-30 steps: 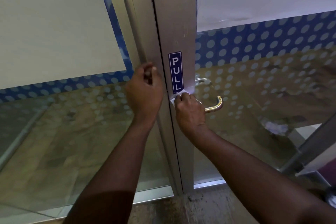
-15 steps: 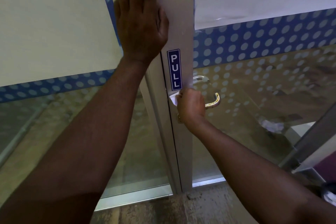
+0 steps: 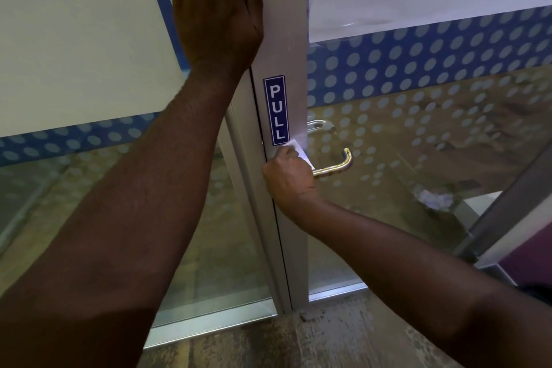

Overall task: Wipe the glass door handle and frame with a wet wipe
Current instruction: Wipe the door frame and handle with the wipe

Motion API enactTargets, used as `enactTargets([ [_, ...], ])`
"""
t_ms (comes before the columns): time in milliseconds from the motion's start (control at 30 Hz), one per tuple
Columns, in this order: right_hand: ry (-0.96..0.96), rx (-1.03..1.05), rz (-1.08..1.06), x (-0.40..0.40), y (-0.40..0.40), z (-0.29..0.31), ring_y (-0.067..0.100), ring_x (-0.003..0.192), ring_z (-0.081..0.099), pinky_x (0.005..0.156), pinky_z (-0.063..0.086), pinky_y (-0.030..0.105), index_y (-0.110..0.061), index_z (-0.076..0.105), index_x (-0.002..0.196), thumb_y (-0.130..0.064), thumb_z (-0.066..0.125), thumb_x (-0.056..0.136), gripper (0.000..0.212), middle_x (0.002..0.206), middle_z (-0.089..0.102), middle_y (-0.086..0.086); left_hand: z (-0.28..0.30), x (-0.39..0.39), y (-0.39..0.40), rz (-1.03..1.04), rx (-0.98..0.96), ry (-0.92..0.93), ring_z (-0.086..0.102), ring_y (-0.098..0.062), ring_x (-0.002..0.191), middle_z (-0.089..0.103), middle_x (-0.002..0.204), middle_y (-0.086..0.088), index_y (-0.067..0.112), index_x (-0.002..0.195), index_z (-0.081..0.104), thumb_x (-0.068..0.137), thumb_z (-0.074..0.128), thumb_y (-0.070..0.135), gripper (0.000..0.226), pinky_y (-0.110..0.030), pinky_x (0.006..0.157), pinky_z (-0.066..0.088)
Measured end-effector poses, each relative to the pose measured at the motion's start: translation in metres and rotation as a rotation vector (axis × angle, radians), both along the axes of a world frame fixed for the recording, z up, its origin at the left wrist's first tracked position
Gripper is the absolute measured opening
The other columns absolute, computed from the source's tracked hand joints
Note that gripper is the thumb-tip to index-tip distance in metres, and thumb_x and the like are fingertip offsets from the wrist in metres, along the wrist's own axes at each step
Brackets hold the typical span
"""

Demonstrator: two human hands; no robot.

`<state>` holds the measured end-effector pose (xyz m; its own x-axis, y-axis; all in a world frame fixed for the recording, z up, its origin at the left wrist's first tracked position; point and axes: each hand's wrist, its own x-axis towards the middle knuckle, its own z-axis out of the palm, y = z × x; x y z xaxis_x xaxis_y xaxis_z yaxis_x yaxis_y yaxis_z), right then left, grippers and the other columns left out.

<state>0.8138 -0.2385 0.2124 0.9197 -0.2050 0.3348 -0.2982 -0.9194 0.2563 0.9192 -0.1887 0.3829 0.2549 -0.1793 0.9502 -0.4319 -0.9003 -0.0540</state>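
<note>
Hands on the door frame, wipe at the handle

We see the left hand (image 3: 215, 9) flat on the aluminium frame (image 3: 294, 48) at upper centre, fingers straight and pressed together. Our right hand (image 3: 288, 178), at centre frame, curls round the white wet wipe (image 3: 300, 149), held against the handle (image 3: 336, 166) base just below the blue PULL sticker (image 3: 276, 110), dotted glass (image 3: 418, 75) to the right
</note>
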Motion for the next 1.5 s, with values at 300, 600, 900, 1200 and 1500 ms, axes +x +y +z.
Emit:
enactTargets([
  [300,-0.016,0.25,0.099,0.007,-0.017,0.007,0.03,0.082,0.067,0.064,0.054,0.035,0.001,0.066,0.103,0.004,0.051,0.087,0.023,0.096,0.067,0.018,-0.001,0.005,0.001,0.068,0.01,0.041,0.016,-0.032,0.149,0.021,0.159,-0.016,0.006,0.152,0.021,0.104,0.012,0.049,0.065,-0.034,0.122,0.003],
  [600,-0.109,0.468,0.048,0.009,-0.019,0.011,0.027,0.08,0.067,0.056,0.041,0.03,-0.004,0.06,0.104,-0.003,0.05,0.093,0.015,0.091,0.068,0.012,-0.002,0.006,0.0,0.055,0.007,0.039,0.022,-0.029,0.148,0.027,0.158,-0.013,0.01,0.151,0.027,0.104,0.013,0.051,0.064,-0.037,0.122,0.013],
  [900,0.142,-0.093,0.014,0.004,0.011,0.001,0.02,0.06,0.063,0.048,0.037,0.025,-0.006,0.071,0.081,0.007,0.052,0.072,0.024,0.072,0.069,0.009,-0.001,0.002,0.002,0.066,0.021,0.056,0.022,-0.023,0.148,0.027,0.158,-0.007,0.015,0.151,0.027,0.102,0.01,0.053,0.065,-0.029,0.121,0.011],
  [1200,0.137,-0.214,0.08,0.007,0.002,-0.003,0.028,0.073,0.064,0.056,0.051,0.03,0.006,0.068,0.102,0.002,0.059,0.082,0.022,0.089,0.068,0.02,-0.001,0.003,0.001,0.067,0.02,0.097,0.015,-0.026,0.15,0.021,0.16,-0.009,0.013,0.153,0.022,0.102,0.009,0.055,0.068,-0.03,0.123,0.006],
  [1500,0.147,0.038,0.098,-0.004,-0.001,-0.002,0.028,0.077,0.067,0.053,0.048,0.031,-0.003,0.071,0.096,0.002,0.057,0.085,0.018,0.093,0.068,0.017,-0.002,0.004,0.001,0.065,0.009,0.059,0.017,-0.031,0.15,0.022,0.159,-0.014,0.008,0.152,0.023,0.103,0.012,0.051,0.066,-0.033,0.122,0.003],
])
